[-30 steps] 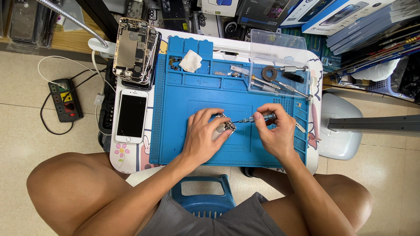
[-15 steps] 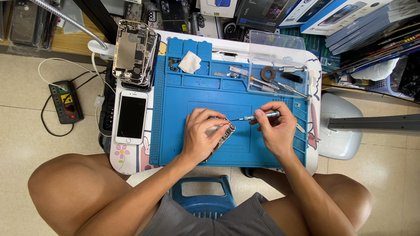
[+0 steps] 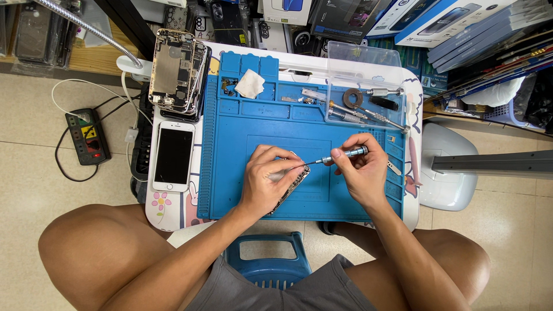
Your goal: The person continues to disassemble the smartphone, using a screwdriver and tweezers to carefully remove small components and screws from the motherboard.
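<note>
Over the blue mat (image 3: 242, 144) on the bench, the left hand (image 3: 268, 181) grips a phone frame (image 3: 291, 187) tilted on edge (flatter a second ago); the right hand (image 3: 360, 170) pinches a screwdriver (image 3: 340, 155), tip at the frame, now angled lower.

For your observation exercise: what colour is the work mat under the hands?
The work mat is blue, seen clearly in the head view.
</note>
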